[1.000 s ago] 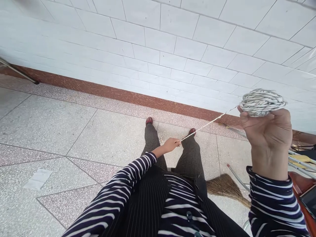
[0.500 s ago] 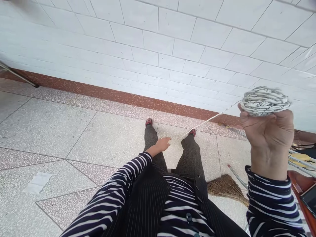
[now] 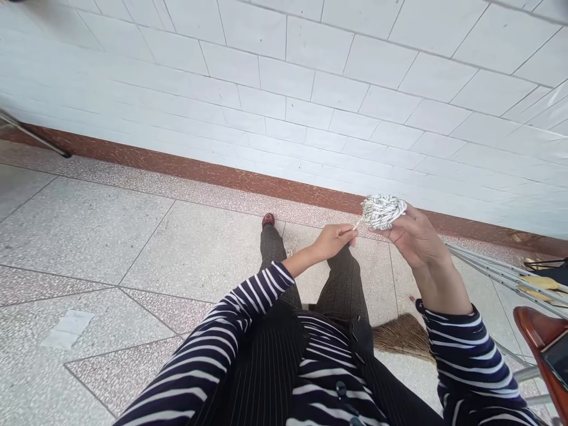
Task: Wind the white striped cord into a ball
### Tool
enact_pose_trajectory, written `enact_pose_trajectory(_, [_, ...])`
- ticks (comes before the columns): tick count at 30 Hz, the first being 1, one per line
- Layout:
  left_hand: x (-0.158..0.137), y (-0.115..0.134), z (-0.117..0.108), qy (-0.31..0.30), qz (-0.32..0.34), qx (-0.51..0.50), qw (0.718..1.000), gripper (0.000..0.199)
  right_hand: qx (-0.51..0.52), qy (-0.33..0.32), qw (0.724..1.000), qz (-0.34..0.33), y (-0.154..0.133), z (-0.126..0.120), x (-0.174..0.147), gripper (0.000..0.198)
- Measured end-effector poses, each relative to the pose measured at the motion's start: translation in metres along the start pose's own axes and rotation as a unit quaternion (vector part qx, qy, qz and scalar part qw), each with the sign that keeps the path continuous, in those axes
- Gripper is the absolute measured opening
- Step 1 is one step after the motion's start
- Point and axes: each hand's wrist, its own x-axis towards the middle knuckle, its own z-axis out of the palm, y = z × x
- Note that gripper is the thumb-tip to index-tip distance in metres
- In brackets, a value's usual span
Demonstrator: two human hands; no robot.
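A wound ball of white cord [image 3: 383, 211] with dark flecks is gripped in my right hand [image 3: 419, 239], its fingers curled around the near and right sides. Just left of it, my left hand [image 3: 335, 239] pinches the strand that comes off the ball. Only a short piece of strand shows between the two hands. Below my left wrist, a bit of loose cord [image 3: 289, 253] shows against the floor. Both hands are held out above my legs.
A straw broom [image 3: 403, 336] lies on the floor by my right leg. At right are metal tubes [image 3: 483, 272], a yellow object [image 3: 539, 287] and a reddish-brown wooden piece [image 3: 532, 331] bearing a dark device. White paper [image 3: 68, 328] lies on the floor at left. A tiled wall [image 3: 284, 89] stands ahead.
My right hand has come down and left with the cord ball. My left hand has moved right and up towards it, so the long taut strand between them is now short.
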Motion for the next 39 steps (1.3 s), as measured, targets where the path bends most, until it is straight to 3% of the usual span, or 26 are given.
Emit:
enact_pose_trajectory(5, [-0.049, -0.022, 0.005, -0.075, -0.087, 0.111, 0.987, 0.035, -0.089, 0.142, 0.981, -0.093, 0.028, -0.021, 0.020, 0.051])
enact_pose_trajectory(10, [-0.069, -0.003, -0.001, -0.123, -0.003, 0.247, 0.961, 0.035, -0.206, 0.179, 0.957, -0.102, 0.080, -0.030, 0.040, 0.055])
enact_pose_trajectory(16, [-0.037, 0.026, -0.036, -0.083, 0.123, 0.347, 0.926, 0.030, -0.162, 0.078, 0.984, 0.020, 0.145, -0.006, 0.021, 0.059])
enact_pose_trajectory(21, [-0.015, 0.008, -0.056, -0.099, 0.137, 0.404, 0.899, 0.023, -0.079, -0.037, 0.993, 0.085, 0.158, 0.017, -0.016, 0.052])
enact_pose_trajectory(26, [-0.019, -0.032, -0.052, -0.074, 0.094, 0.341, 0.933, 0.025, 0.100, -0.067, 0.981, 0.150, 0.152, 0.017, -0.038, 0.056])
enact_pose_trajectory(30, [-0.029, -0.061, -0.038, -0.056, -0.009, 0.232, 0.971, 0.028, 0.153, -0.052, 0.978, 0.130, 0.142, 0.012, -0.044, 0.056])
enact_pose_trajectory(32, [-0.038, -0.070, -0.029, -0.054, -0.070, 0.181, 0.979, 0.029, 0.154, -0.033, 0.982, 0.107, 0.136, 0.009, -0.043, 0.057])
enact_pose_trajectory(35, [-0.058, -0.075, -0.011, -0.081, -0.134, 0.133, 0.979, 0.031, 0.127, 0.062, 0.989, 0.050, 0.130, 0.001, -0.035, 0.057])
enact_pose_trajectory(39, [-0.088, -0.068, 0.010, -0.161, -0.142, 0.142, 0.966, 0.030, -0.006, 0.220, 0.975, -0.033, 0.137, -0.018, -0.012, 0.056])
